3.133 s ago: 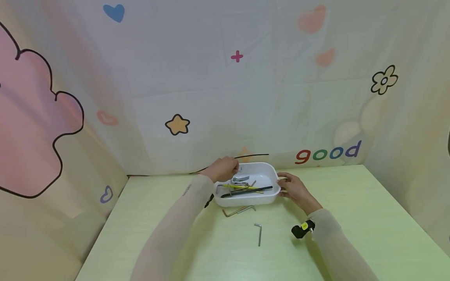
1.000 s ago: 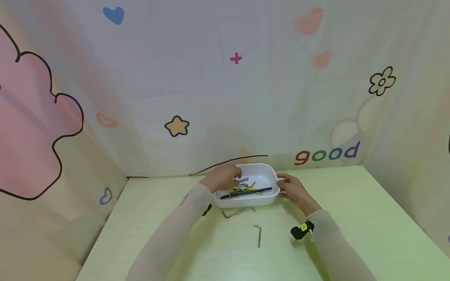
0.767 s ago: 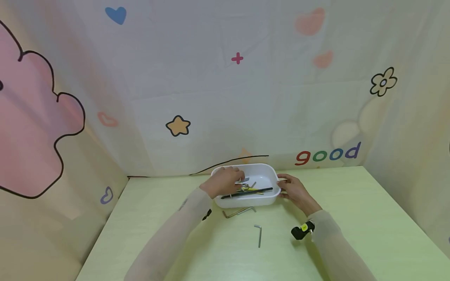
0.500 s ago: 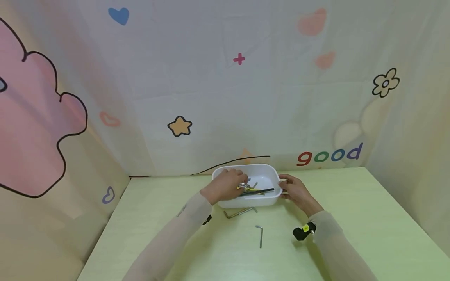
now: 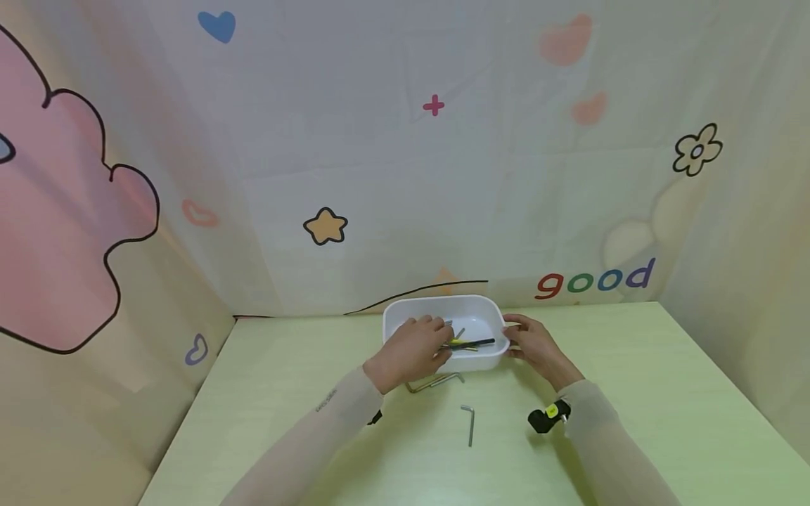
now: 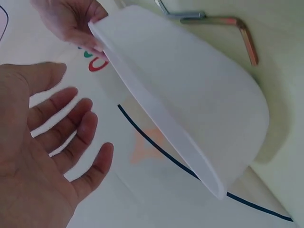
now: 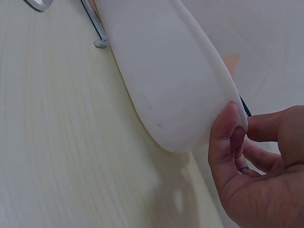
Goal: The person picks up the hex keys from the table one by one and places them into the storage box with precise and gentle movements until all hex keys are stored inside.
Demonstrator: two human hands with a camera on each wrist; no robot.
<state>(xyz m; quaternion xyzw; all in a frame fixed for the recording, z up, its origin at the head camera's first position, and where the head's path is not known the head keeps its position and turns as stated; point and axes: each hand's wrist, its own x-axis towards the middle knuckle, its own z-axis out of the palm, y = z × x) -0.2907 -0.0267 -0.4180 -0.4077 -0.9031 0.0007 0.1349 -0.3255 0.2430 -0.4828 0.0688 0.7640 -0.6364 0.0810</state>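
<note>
A white plastic tray (image 5: 471, 362) stands at the back of the table, holding several hex keys. A black hex key (image 5: 484, 342) and a yellow one (image 5: 457, 341) show beyond my left hand (image 5: 410, 355), which hovers over the tray's front left part and hides the rest. In the left wrist view that left hand (image 6: 57, 133) has spread, slightly bent fingers with nothing between them. My right hand (image 7: 256, 166) pinches the tray's right end, its thumb and fingers on either side of the rim (image 7: 221, 66).
In front of the tray lie a brass-coloured hex key (image 5: 420, 386) and a silver one (image 5: 451, 377), close together. Another silver hex key (image 5: 471, 427) lies nearer on the pale table (image 5: 633, 365). A printed curtain (image 5: 380, 140) hangs right behind.
My left hand has gone from the tray's back left rim down among the hex keys, then forward and right, covering more of them. The right hand keeps its pinch on the rim.
</note>
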